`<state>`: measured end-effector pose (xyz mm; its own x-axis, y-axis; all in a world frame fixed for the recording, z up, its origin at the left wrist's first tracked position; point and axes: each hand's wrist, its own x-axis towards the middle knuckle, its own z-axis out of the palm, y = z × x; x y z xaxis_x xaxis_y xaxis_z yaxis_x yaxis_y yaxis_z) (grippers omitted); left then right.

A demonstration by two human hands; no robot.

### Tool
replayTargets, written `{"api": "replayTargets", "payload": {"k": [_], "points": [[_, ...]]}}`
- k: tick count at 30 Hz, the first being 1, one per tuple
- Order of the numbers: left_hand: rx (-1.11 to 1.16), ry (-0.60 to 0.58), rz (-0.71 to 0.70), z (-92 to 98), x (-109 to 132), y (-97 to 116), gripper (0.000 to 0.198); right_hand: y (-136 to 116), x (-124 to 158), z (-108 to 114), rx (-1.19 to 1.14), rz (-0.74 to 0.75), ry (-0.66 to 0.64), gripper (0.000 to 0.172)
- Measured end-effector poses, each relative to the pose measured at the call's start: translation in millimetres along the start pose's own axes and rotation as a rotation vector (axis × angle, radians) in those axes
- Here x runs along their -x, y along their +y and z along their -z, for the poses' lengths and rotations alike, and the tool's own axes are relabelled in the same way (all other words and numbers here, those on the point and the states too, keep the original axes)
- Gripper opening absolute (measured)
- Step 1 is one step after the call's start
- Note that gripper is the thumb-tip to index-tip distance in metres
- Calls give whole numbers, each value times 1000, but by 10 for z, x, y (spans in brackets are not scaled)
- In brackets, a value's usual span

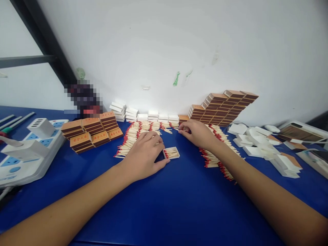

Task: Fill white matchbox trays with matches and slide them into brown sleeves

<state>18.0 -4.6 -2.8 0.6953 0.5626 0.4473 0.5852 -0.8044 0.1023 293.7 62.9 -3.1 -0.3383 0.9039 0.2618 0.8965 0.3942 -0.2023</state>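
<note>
A small white matchbox tray with a few red-tipped matches in it lies on the blue table. My left hand rests beside it, fingers curled, thumb touching the tray's left edge. My right hand reaches further back, fingers pinched on matches at the far end of the loose match pile. More loose matches spread under and beside my right wrist.
Stacks of brown matchboxes stand at left and against the wall at right. White inner trays line the wall; more empty trays lie at right. A white power strip sits at far left.
</note>
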Motion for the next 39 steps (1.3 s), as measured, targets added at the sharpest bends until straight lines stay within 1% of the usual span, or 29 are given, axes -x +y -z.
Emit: {"api": "replayTargets", "payload": {"k": [3,7,12,15,17,21,26,29,33,36,38,39], "points": [[0,0,-3,-2,-1,-4,30,-22,-16,-37,12,-11,-18,11],[3,-4,-1,0,-1,1,30,-65,31,-18,19,-1,-76,11],[1,-15,3,0,2,6,30,-104,121,77,-21,24,-131,14],[3,-10,4,-7,5,-1,30,-159,177,174,-60,30,-130,16],[3,-9,3,-9,6,-6,30,-228,224,253,-107,31,-150,18],[4,-17,6,-4,1,-3,30,-426,349,356,-224,51,-270,23],[8,-27,9,10,-18,17,29,-633,482,291,-211,146,-324,19],[9,-32,15,17,-23,23,28,-664,496,267,-220,153,-325,17],[6,-29,10,13,-19,16,29,-611,460,312,-243,153,-307,13],[3,-27,6,2,-12,9,29,-570,409,312,-262,157,-312,14],[1,-22,9,-6,-9,6,29,-553,353,257,-284,135,-275,16],[1,-18,7,-10,-7,5,28,-543,316,213,-281,119,-224,16]]}}
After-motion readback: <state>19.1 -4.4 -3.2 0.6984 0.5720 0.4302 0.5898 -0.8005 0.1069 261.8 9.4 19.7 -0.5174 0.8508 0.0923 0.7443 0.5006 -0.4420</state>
